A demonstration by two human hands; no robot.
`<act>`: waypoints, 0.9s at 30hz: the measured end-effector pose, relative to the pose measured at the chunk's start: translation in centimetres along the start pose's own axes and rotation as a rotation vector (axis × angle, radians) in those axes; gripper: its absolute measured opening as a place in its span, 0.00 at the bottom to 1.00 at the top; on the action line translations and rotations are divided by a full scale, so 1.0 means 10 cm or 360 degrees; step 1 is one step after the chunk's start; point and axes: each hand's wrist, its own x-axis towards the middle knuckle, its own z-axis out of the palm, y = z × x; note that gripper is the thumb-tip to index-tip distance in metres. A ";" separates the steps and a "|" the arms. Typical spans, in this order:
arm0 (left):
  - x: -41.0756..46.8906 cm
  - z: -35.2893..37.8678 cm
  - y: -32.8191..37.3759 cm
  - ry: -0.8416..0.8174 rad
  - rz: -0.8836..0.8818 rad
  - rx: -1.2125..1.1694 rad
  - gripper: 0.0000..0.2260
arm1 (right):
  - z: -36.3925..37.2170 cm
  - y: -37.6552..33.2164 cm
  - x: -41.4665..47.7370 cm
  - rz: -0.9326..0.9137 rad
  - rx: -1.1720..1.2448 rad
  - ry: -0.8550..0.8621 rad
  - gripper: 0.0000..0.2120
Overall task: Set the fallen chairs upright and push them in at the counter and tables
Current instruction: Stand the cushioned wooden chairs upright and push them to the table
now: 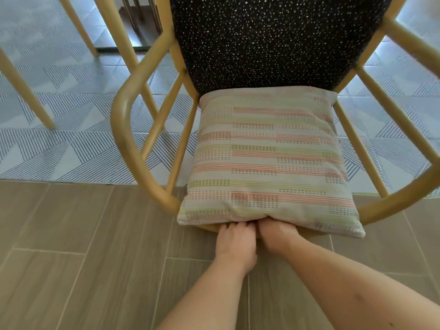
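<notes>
1. A person's two bare forearms reach in from the bottom edge. The left hand (pixel 234 244) and the right hand (pixel 277 234) are side by side at the front of a chair (pixel 123 129).
2. The left hand's fingers curl over the seat's front rim. The right hand's fingers go under the cushion (pixel 266 158), so its grip cannot be told.
3. The striped cushion lies on the seat and touches the black speckled backrest (pixel 262 44).
4. The chair appears upright. Its feet are hidden, and its backrest top and right armrest are cut off.
5. The seat front overhangs the wood-look floor (pixel 71 246). The rest is over blue-lined patterned tiles (pixel 71 103).
6. Other wooden legs (pixel 26 91) stand at upper left, beside a dark frame (pixel 140 22) that is hard to make out.
</notes>
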 end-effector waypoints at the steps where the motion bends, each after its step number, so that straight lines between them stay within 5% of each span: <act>1: 0.02 0.00 0.03 -0.0005 -0.0002 0.0042 0.24 | 0.02 0.02 -0.03 0.0024 0.0037 0.0031 0.21; 8: 0.05 0.11 0.08 -0.0033 -0.0093 0.0378 0.27 | 0.18 0.07 -0.11 0.0129 0.0299 0.0393 0.18; 14: 0.24 0.03 0.05 -0.0277 -0.0246 0.0336 0.17 | 0.24 0.06 -0.05 0.0200 0.0680 0.0382 0.18; 17: 0.32 -0.03 0.02 -0.0308 -0.0258 0.0158 0.20 | 0.16 0.11 -0.02 0.0216 0.0584 0.0448 0.23; 22: 0.06 -0.38 0.10 -0.0156 -0.0306 -0.0389 0.22 | -0.06 0.24 -0.40 0.0118 0.0363 0.0189 0.24; 27: -0.45 -1.11 0.32 -0.0127 -0.0128 -0.0090 0.22 | -0.73 0.25 -1.10 0.0001 0.0403 0.0327 0.28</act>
